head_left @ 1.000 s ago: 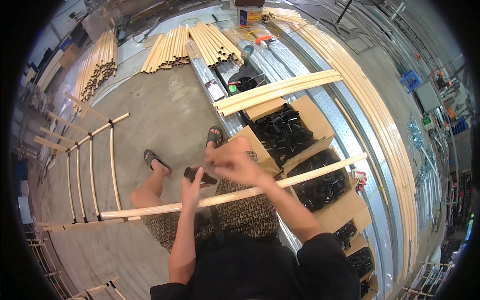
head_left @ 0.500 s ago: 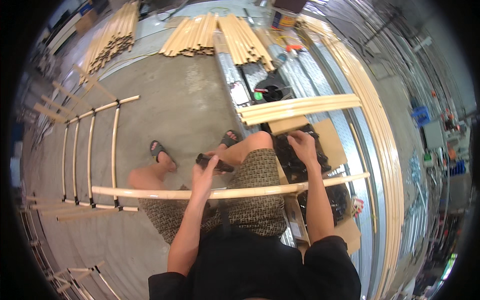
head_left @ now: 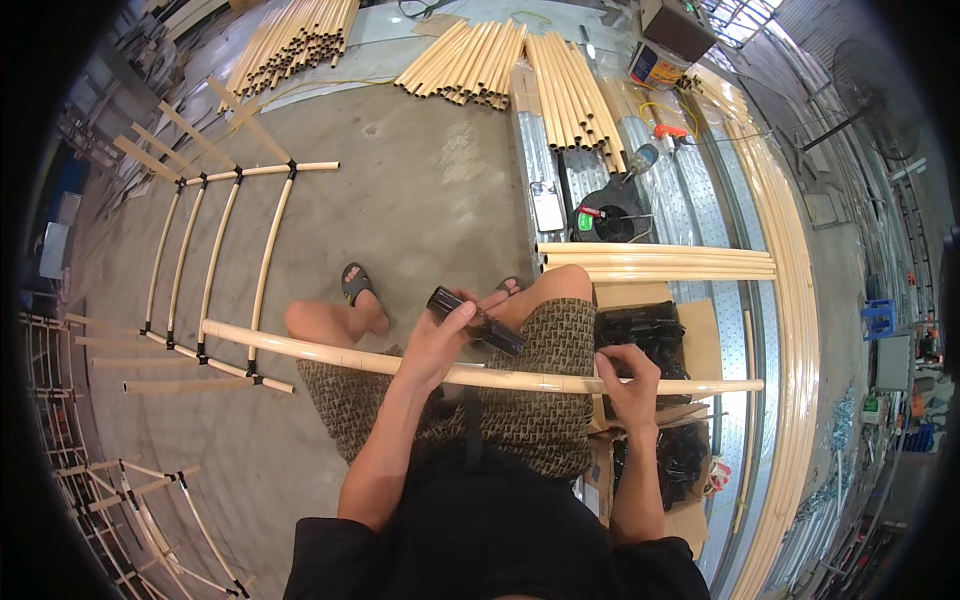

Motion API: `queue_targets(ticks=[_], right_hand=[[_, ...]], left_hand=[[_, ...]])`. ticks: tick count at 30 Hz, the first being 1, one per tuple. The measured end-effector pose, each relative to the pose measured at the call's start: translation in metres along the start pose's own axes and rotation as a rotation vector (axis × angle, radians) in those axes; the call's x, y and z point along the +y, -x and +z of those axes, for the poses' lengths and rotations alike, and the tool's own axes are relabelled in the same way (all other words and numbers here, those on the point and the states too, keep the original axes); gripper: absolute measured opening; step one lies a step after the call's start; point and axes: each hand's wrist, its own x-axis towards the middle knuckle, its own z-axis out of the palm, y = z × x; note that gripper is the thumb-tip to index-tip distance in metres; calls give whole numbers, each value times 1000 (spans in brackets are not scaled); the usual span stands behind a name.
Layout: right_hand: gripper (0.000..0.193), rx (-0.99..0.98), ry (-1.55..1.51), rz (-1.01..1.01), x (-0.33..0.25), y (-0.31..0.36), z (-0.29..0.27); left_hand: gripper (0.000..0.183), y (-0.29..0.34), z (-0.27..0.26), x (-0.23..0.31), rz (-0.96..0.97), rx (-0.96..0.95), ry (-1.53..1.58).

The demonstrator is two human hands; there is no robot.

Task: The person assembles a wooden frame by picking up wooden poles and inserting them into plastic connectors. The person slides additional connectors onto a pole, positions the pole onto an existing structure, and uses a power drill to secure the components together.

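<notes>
So this person is sitting here with a long cream pole [head_left: 530, 379] lying right across their lap, over the patterned shorts [head_left: 548, 340], and their left hand [head_left: 447, 335] is gripping a black tubular fitting [head_left: 499, 336], thumb wrapping over the top. It's sitting tilted above the pole, just in from the knee, and honestly I can't tell if they're holding one piece or a couple together. The right hand [head_left: 630, 380] is hovering by the pole's right-hand stretch, fingers bending in toward the thumb; can't tell whether it's pinching anything or actually touching the pole. Just past that hand, a cardboard carton [head_left: 703, 330] is holding a heap of black pieces [head_left: 642, 328], and a second carton [head_left: 688, 522] is sitting nearer the person with more of the same. A few loose poles [head_left: 660, 262] are lying side by side beyond the first carton, with a phone [head_left: 546, 208] and a round black tray [head_left: 592, 226] resting behind them. Over on the left, a ladder-looking frame [head_left: 230, 228] of cream poles and black joints is standing on the concrete floor [head_left: 430, 200], and more pole stacks [head_left: 465, 65] are lying farther back.
</notes>
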Motion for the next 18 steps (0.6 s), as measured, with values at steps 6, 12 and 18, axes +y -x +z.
queue_targets(ticks=[6, 12, 18], right_hand=[[22, -23, -48, -352, -86, -20, 45], [28, -20, -103, -558, -117, -38, 61], [26, 0, -129, -583, -116, -37, 68]], left_hand=[[28, 11, 38, 22, 140, -81, -7], [22, 23, 60, 33, 242, -48, -37], [24, 32, 72, 34, 257, 27, -149]])
